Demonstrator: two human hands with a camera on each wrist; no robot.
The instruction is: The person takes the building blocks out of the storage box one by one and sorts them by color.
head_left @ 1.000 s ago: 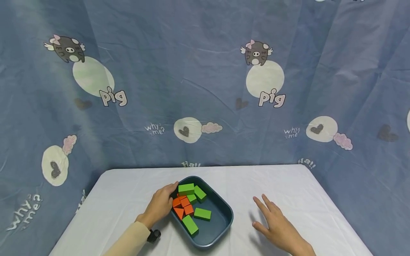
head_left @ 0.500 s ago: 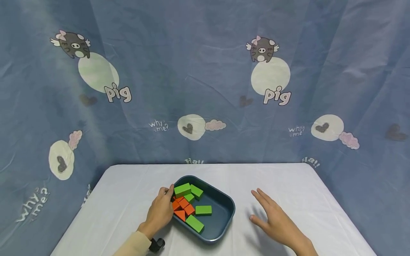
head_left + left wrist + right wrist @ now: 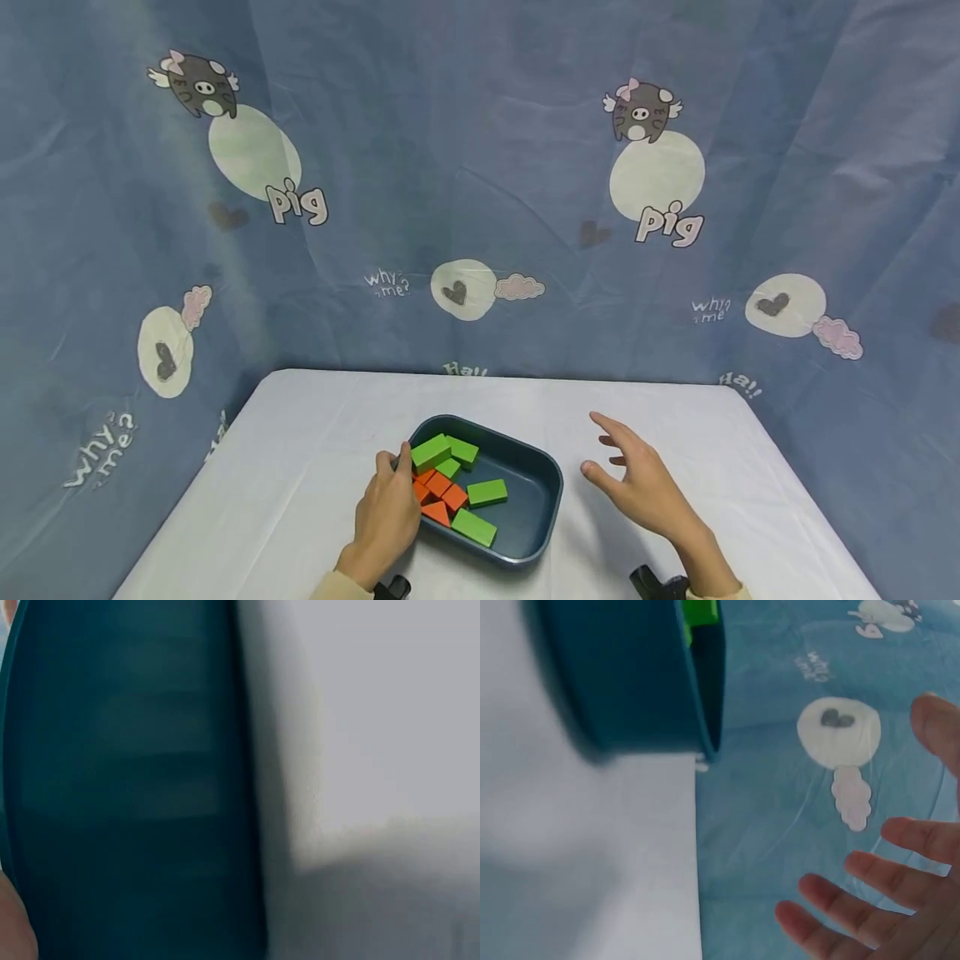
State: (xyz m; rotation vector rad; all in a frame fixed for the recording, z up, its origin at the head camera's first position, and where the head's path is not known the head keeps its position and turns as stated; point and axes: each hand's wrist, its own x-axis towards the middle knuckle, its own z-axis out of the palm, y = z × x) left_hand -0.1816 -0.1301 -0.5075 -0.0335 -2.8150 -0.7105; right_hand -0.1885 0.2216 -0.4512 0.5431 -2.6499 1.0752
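Head view: a dark blue tray point(image 3: 528, 504) of green blocks point(image 3: 487, 492) and orange blocks point(image 3: 454, 497) sits between two hands over a white surface point(image 3: 300, 483); its long axis appears to slant from far left to near right. The left hand point(image 3: 386, 517) is nearer, its grip clamped on the tray's left end; the right hand point(image 3: 645, 483) is apart from the opposite end, thumb and fingers separated. Left wrist view: the tray's wall fills the left side, with part of the hand at its edge. Right wrist view: the tray is upper left, the bare fingers lower right, not touching it.
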